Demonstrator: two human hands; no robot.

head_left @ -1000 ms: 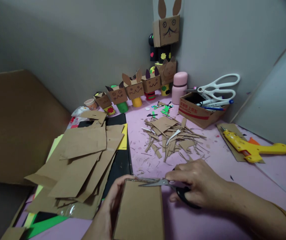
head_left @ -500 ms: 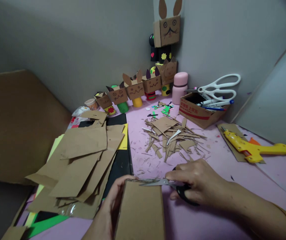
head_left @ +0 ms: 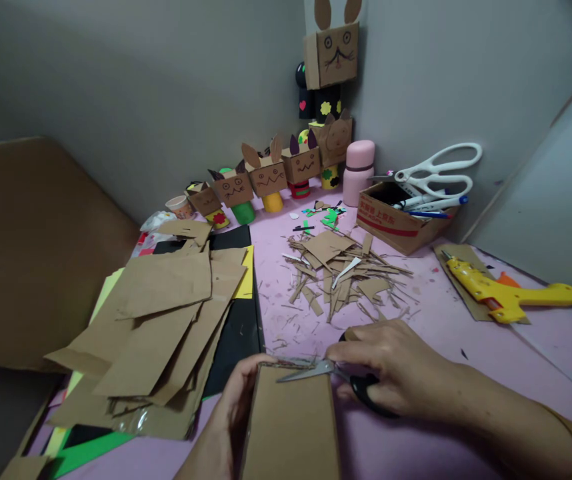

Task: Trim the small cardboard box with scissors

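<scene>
At the bottom middle, my left hand (head_left: pixel 233 400) grips the left side of a brown cardboard box (head_left: pixel 291 427), its fingers partly hidden behind it. My right hand (head_left: pixel 381 357) is closed round the black handles of a pair of scissors (head_left: pixel 319 369). The scissor blades point left and lie over the box's far edge, one across its top face. Thin frayed cardboard shows along that edge. Whether the blades are biting into the cardboard I cannot tell.
A heap of cardboard scraps (head_left: pixel 341 270) lies beyond the box. Stacked cardboard sheets (head_left: pixel 156 340) are to the left. A yellow glue gun (head_left: pixel 501 290) rests at right, behind it a small box of pens (head_left: pixel 386 219) with white scissors (head_left: pixel 441 175), a pink flask (head_left: pixel 359 173) and cardboard animal figures (head_left: pixel 266 179).
The box has shifted slightly right in view, with my left hand on it. The scissor blades have tilted a little, their tips now lower over the top face.
</scene>
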